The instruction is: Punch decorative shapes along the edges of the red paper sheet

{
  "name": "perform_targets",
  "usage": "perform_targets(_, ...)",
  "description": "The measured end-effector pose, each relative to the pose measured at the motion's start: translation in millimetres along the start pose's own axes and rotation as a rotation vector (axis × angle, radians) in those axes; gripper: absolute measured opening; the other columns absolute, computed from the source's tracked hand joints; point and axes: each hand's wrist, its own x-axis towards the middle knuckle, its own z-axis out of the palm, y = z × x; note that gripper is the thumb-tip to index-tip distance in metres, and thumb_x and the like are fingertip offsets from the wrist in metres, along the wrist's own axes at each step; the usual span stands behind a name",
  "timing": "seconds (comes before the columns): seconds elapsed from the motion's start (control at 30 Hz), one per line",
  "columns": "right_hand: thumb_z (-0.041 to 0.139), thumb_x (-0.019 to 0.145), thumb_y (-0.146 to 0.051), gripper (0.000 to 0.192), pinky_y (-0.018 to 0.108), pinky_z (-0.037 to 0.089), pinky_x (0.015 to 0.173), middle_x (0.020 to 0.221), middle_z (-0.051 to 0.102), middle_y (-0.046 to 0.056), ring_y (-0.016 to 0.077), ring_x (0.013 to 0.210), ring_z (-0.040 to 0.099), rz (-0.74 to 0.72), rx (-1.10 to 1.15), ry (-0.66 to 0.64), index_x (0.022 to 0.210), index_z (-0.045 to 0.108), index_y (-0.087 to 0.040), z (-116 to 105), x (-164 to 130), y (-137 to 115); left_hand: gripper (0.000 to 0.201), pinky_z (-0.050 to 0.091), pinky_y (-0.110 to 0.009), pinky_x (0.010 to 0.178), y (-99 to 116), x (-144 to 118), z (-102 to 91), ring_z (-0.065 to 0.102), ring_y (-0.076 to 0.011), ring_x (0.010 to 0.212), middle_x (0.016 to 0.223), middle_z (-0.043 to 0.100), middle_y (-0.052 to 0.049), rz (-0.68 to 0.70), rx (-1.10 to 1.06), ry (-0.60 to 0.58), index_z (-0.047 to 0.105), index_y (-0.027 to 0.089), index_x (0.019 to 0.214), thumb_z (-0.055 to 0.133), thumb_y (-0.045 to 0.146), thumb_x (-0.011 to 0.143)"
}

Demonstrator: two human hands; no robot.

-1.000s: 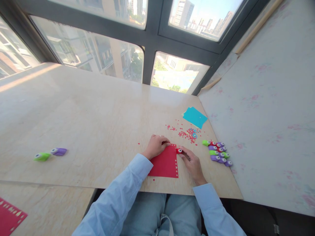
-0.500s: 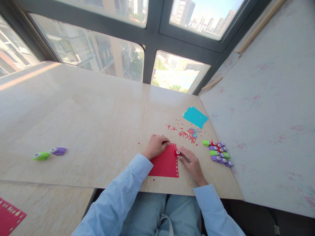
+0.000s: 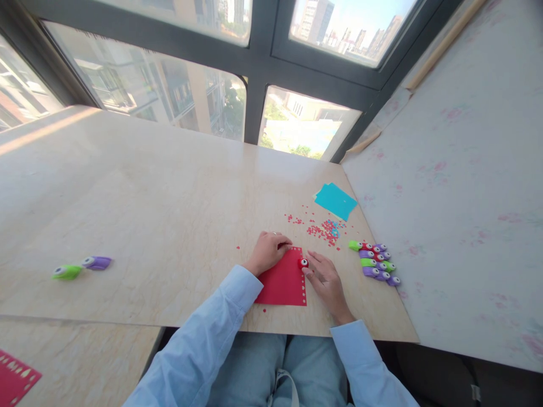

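A sheet of red paper [image 3: 282,282] lies on the table before me, with small cut-out shapes along its top and right edges. My left hand [image 3: 270,250] rests over its upper left part, fingers closed on the top edge. On the right edge sits a small red craft punch [image 3: 302,263] with an eye-like white and black spot. My right hand [image 3: 326,282] is around the punch from the right, thumb at its near side and forefinger a little apart on the far side. The paper under my left palm is hidden.
Red and blue confetti bits [image 3: 324,232] lie scattered beyond the paper. Blue sheets [image 3: 336,201] lie farther back. Several coloured punches [image 3: 375,263] stand in rows by the wall, and a green punch [image 3: 67,272] and purple punch [image 3: 97,263] lie left. Another punched red sheet [image 3: 17,376] shows lower left.
My right forefinger and thumb have spread slightly around the red punch. The left hand keeps its place on the paper. The whole view has shifted very slightly.
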Motion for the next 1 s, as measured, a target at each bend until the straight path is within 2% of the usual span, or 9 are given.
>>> perform_targets(0.1,0.064,0.085,-0.055,0.05,0.04,0.053,0.088,0.119,0.066,0.012,0.025,0.104,0.062,0.168,0.096,0.039,0.12,0.068,-0.02,-2,2,-4,0.017,0.044,-0.033,0.092,-1,0,0.8,0.066,-0.0164,0.089,0.095,0.075,-0.003,-0.001,0.018,-0.005,0.076,0.022,0.091,0.059,0.022,0.09)
perform_targets(0.17,0.063,0.082,-0.061,0.056,0.035,0.053,0.076,0.108,0.068,0.012,0.0217,0.088,0.063,0.299,0.191,0.019,0.117,0.066,-0.017,-6,7,-7,0.016,0.043,-0.033,0.092,-1,0,1.3,0.066,-0.0163,0.09,0.095,0.075,-0.003,0.005,0.027,-0.004,0.075,0.022,0.091,0.059,0.023,0.09)
perform_targets(0.23,0.065,0.079,-0.064,0.058,0.032,0.052,0.074,0.1,0.069,0.011,0.0197,0.083,0.063,0.405,0.28,-0.042,0.111,0.066,-0.015,-10,14,-11,0.016,0.042,-0.034,0.092,-1,-1,1.4,0.066,-0.0162,0.09,0.095,0.075,-0.003,0.01,0.04,-0.004,0.075,0.022,0.091,0.059,0.023,0.091)
perform_targets(0.33,0.07,0.073,-0.065,0.059,0.031,0.051,0.078,0.095,0.07,0.009,0.0203,0.086,0.064,0.513,0.361,-0.172,0.104,0.065,-0.015,-17,26,-17,0.016,0.042,-0.034,0.09,1,-2,0.7,0.066,-0.0163,0.09,0.095,0.075,-0.002,0.01,0.055,-0.013,0.075,0.022,0.09,0.059,0.023,0.091)
perform_targets(0.53,0.077,0.064,-0.06,0.053,0.029,0.047,0.077,0.09,0.071,0.007,0.019,0.085,0.064,0.566,0.361,-0.339,0.091,0.066,-0.015,-20,41,-29,0.016,0.041,-0.035,0.09,5,-3,-0.7,0.066,-0.0173,0.091,0.095,0.074,-0.003,-0.019,0.06,-0.005,0.075,0.022,0.093,0.059,0.021,0.091)
perform_targets(0.63,0.079,0.064,-0.056,0.049,0.026,0.044,0.067,0.082,0.069,0.005,0.0156,0.076,0.061,0.622,0.3,-0.374,0.087,0.067,-0.015,-24,47,-37,0.016,0.04,-0.036,0.09,5,-3,0.7,0.066,-0.0177,0.091,0.095,0.074,-0.003,-0.032,0.062,-0.005,0.074,0.022,0.092,0.058,0.021,0.091)
perform_targets(0.77,0.082,0.061,-0.051,0.045,0.022,0.033,0.052,0.068,0.063,0.001,0.0097,0.058,0.05,0.712,0.238,-0.442,0.082,0.065,-0.015,-31,58,-47,0.017,0.039,-0.038,0.091,5,-3,3.6,0.065,-0.0181,0.092,0.094,0.074,-0.003,-0.048,0.072,0.003,0.074,0.021,0.092,0.058,0.02,0.091)
perform_targets(0.87,0.083,0.059,-0.049,0.044,0.022,0.026,0.048,0.061,0.058,-0.002,0.0071,0.051,0.042,0.767,0.214,-0.499,0.08,0.063,-0.015,-35,66,-50,0.017,0.039,-0.039,0.092,4,-3,5.0,0.065,-0.0182,0.091,0.094,0.074,-0.003,-0.054,0.07,0.004,0.074,0.021,0.092,0.057,0.019,0.09)
perform_targets(1.0,0.082,0.058,-0.049,0.044,0.021,0.023,0.045,0.056,0.053,-0.004,0.0065,0.048,0.041,0.803,0.185,-0.54,0.079,0.061,-0.016,-35,71,-49,0.018,0.039,-0.039,0.092,5,-2,5.0,0.065,-0.0181,0.091,0.094,0.074,-0.004,-0.067,0.057,0.002,0.074,0.022,0.093,0.056,0.019,0.09)
